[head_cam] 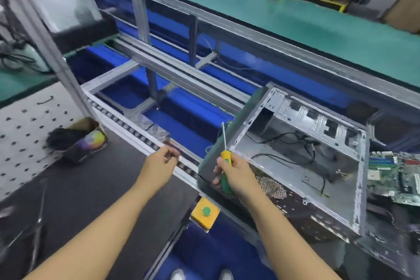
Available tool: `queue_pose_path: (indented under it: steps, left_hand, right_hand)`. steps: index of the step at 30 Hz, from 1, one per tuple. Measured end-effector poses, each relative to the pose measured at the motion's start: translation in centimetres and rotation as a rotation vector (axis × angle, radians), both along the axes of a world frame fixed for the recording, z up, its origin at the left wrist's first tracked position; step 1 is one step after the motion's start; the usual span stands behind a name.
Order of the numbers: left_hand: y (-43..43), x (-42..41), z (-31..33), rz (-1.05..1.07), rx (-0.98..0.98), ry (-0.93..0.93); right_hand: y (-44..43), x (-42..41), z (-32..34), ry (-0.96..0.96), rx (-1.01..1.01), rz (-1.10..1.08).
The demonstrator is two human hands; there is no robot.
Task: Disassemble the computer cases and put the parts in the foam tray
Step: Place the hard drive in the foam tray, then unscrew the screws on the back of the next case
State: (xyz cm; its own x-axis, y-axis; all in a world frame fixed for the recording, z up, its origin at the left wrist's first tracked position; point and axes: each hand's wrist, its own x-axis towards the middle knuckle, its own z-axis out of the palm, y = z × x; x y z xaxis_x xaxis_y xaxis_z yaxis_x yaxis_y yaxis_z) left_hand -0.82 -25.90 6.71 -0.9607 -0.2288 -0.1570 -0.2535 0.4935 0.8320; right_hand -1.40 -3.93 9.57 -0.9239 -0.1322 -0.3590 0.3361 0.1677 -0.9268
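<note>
Computer case [295, 166], open on the table [102, 200]: at its near-left corner fingers of the right hand [236, 175] grip a screwdriver [226, 161]; left of it the left hand [161, 161] curls its fingers, contents untellable, and anything small could drop into the roller rail [136, 135].

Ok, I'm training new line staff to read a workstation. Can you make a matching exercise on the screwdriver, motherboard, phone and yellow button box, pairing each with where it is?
Things:
1 screwdriver
2 motherboard
3 phone
4 yellow button box

Places:
A right of the open computer case
B gripped in the right hand
C at the near bench edge, between the arms
D on the left, by the foam tray

Pairs: 1-B, 2-A, 3-D, 4-C
</note>
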Motion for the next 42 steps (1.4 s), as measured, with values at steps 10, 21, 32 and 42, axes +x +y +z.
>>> queue_pose_path:
  steps: [10,21,32,42]
  left_hand:
    - [1.5,8.7,-10.9,-0.6,-0.424,-0.371]
    - [-0.6,9.3,-14.5,-0.392,-0.472,-0.48]
    - [-2.9,8.8,-15.3,-0.372,-0.501,-0.525]
    - [-3.9,7.0,-13.7,-0.384,-0.472,-0.501]
  right_hand:
    - [0.6,5.1,-11.2,0.095,0.756,0.503]
    - [-0.2,6.3,-13.5,-0.034,0.987,0.75]
    - [0.1,5.7,-13.8,-0.173,0.937,0.806]
    - [-1.6,4.6,-10.2,-0.072,0.759,0.591]
